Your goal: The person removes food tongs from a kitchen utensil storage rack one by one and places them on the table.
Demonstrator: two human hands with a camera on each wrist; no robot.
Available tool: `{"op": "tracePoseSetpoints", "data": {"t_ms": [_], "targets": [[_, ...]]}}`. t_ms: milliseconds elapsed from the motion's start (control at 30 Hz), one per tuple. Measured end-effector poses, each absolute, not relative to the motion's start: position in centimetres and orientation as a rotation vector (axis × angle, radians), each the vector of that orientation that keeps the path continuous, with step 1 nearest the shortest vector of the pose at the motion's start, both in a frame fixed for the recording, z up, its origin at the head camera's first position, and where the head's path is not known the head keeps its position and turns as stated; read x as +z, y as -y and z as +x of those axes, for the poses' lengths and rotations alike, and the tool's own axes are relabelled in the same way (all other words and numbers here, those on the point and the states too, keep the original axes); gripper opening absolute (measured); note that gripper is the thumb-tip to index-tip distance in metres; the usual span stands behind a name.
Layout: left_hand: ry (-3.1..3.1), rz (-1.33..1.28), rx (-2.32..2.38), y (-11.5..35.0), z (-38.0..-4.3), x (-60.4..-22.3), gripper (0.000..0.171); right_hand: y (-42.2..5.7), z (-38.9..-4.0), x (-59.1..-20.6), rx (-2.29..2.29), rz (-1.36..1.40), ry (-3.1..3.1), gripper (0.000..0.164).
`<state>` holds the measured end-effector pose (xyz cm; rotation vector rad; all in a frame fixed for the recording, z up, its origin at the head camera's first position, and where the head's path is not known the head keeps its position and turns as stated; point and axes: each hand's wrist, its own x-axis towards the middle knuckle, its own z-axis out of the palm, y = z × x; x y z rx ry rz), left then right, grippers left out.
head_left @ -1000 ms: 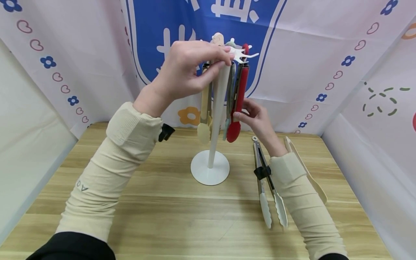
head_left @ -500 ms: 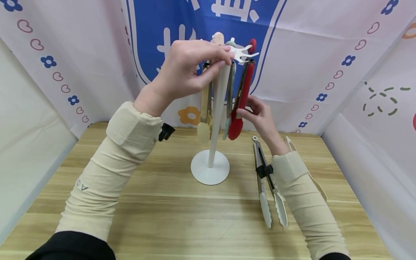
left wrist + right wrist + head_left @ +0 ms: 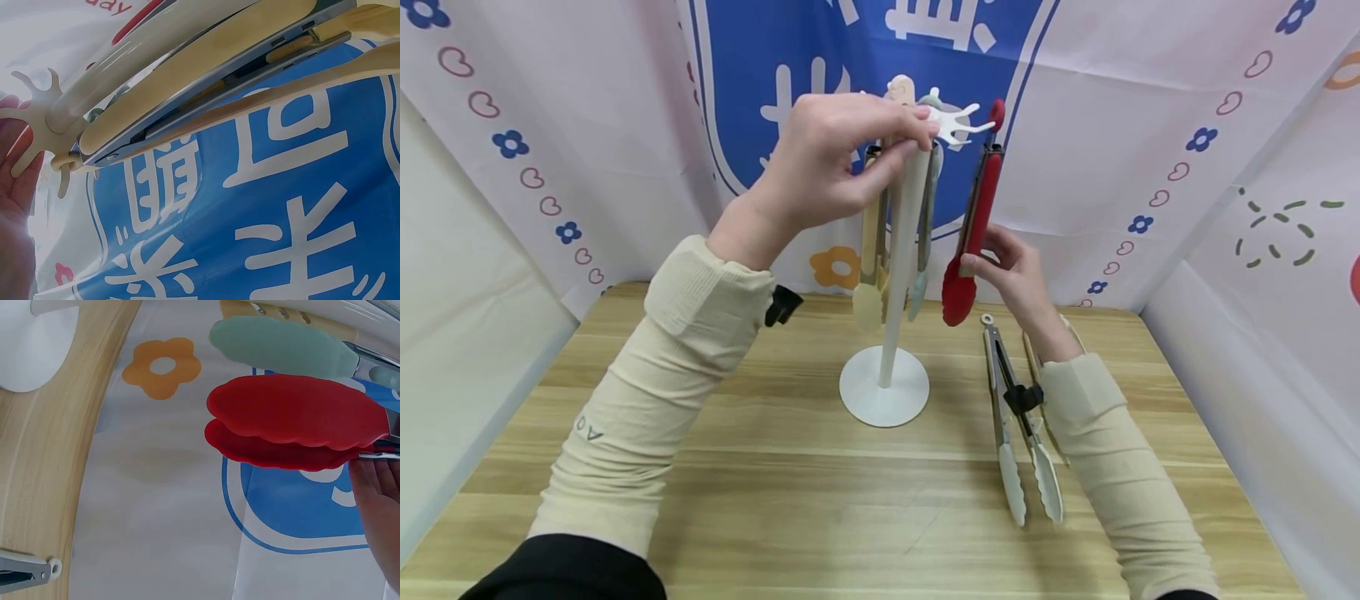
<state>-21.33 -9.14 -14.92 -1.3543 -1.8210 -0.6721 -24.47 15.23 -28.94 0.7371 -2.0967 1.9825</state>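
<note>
My left hand (image 3: pixel 838 154) pinches the top of a white utensil stand (image 3: pixel 898 275), next to its branching hooks (image 3: pixel 34 122). My right hand (image 3: pixel 1017 275) grips red tongs (image 3: pixel 983 208) low on their handles, just above the scalloped heads (image 3: pixel 294 409). They hang upright to the right of the stand, and their red top ring overlaps a hook tip in the head view. Cream tongs (image 3: pixel 181 78) hang on the left side of the stand. Pale green tongs (image 3: pixel 281 349) hang between the pole and the red pair. A beige utensil's top end (image 3: pixel 901 87) shows behind my left fingers.
Metal tongs with pale grey tips (image 3: pixel 1011 483) lie spread on the wooden table (image 3: pixel 790 508), right of the stand's round base (image 3: pixel 880 408). A beige wooden utensil (image 3: pixel 1032 354) lies partly hidden behind my right forearm. A printed curtain (image 3: pixel 1075 158) hangs close behind the stand.
My right hand has moved right with the red tongs, away from the green pair. Their ring rose, then shifted out to the hook tip. My left hand has stayed in place.
</note>
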Motion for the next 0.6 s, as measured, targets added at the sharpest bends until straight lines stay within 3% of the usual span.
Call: {"op": "tracePoseSetpoints", "data": {"t_ms": [600], "targets": [[1.785, -1.371, -0.684, 9.0, -21.3, -15.0, 0.013, -18.2, -24.3, -30.3, 1.927, 0.561, 2.172, 0.038]]}}
